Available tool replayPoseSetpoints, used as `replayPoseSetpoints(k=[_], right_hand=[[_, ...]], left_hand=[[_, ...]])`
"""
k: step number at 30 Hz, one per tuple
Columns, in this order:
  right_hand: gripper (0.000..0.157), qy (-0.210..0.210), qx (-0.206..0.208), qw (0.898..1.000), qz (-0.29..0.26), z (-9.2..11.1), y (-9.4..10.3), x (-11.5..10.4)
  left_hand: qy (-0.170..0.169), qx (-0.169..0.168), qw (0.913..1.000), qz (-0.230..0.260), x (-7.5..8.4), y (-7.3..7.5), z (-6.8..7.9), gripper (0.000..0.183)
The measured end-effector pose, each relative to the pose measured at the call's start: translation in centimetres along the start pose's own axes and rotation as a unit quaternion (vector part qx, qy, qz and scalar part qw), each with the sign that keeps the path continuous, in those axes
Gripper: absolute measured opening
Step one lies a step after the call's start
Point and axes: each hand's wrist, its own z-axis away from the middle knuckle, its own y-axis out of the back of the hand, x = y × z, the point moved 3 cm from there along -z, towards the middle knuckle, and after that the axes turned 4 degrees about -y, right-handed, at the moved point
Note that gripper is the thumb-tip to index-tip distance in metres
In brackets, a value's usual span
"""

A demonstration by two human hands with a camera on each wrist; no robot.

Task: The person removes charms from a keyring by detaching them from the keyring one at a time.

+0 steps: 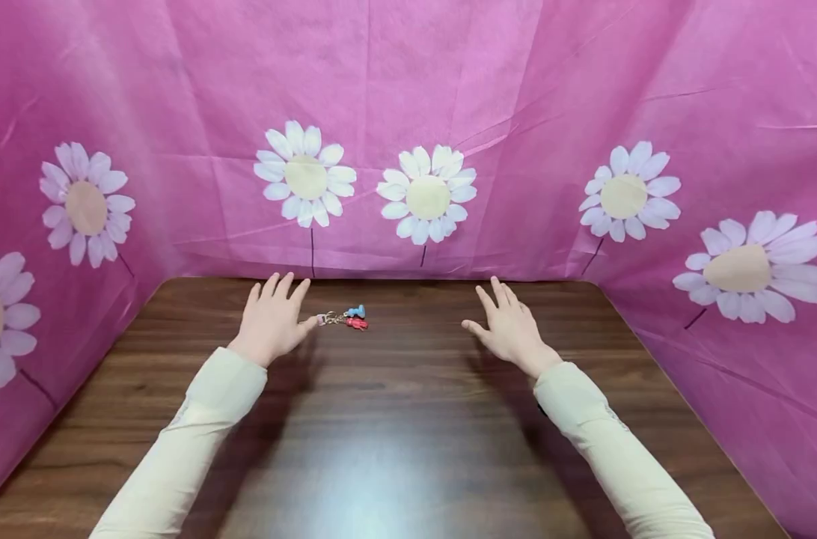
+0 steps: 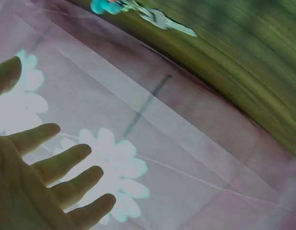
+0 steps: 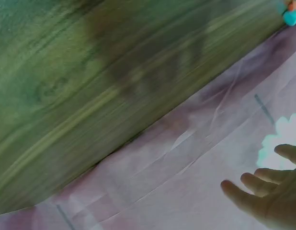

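A bunch of keys on a ring (image 1: 331,318) lies on the table, with a blue charm (image 1: 357,311) and a red charm (image 1: 357,323) attached. In the left wrist view a silver key (image 2: 160,19) shows beside the blue charm (image 2: 106,5). My left hand (image 1: 271,320) is spread above the table just left of the keys, its thumb tip close to them; whether it touches cannot be told. My right hand (image 1: 512,329) hovers at the right with fingers extended, holding nothing. Part of the blue charm (image 3: 290,18) peeks in at the right wrist view's corner.
The dark wooden table (image 1: 395,404) ends at the back against a pink cloth (image 1: 408,75) printed with white daisies. That cloth also hangs along the left and right sides. Both arms wear pale sleeves, and their shadows fall on the tabletop.
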Motion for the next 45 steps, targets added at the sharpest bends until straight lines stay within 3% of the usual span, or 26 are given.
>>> replayPoseSetpoints(k=[4,7,12,16,21,25,34,39,45], right_hand=[[0.067,0.031,0.014,0.998,-0.045,0.9,0.1,-1.1],[0.06,0.047,0.021,0.995,-0.088,1.7,-0.3,-2.0],[0.05,0.092,0.001,0.988,-0.121,3.1,-1.9,-3.7],[0.048,0.139,-0.053,0.982,-0.118,3.4,-3.2,-4.7],[0.042,0.171,-0.083,0.974,-0.125,1.8,-4.0,-5.8],[0.038,0.166,-0.083,0.972,-0.141,-0.6,-4.7,-7.0],[0.034,0.114,-0.09,0.966,-0.213,-5.6,-6.4,-10.8],[0.039,0.134,-0.08,0.967,-0.201,-7.7,-7.9,-13.4],[0.048,0.152,-0.088,0.969,-0.176,-9.4,-9.4,-15.8]], left_hand=[[-0.057,0.046,0.9972,-0.016,1.1,0.5,1.0,0.061],[-0.087,0.069,0.9938,0.001,1.6,0.4,1.7,0.056],[-0.087,0.06,0.9926,0.06,1.7,-0.6,2.7,0.049],[-0.089,0.042,0.991,0.091,1.4,-1.9,2.8,0.044],[-0.077,0.017,0.9756,0.205,0.4,-4.0,1.6,0.033],[-0.052,0.003,0.9602,0.274,-0.7,-5.6,0.4,0.027],[-0.074,-0.023,0.9731,0.217,-2.5,-7.5,-4.0,0.023],[-0.035,-0.054,0.9761,0.207,-3.8,-8.7,-5.7,0.031],[0.014,-0.076,0.9723,0.221,-4.5,-9.8,-6.4,0.035]])
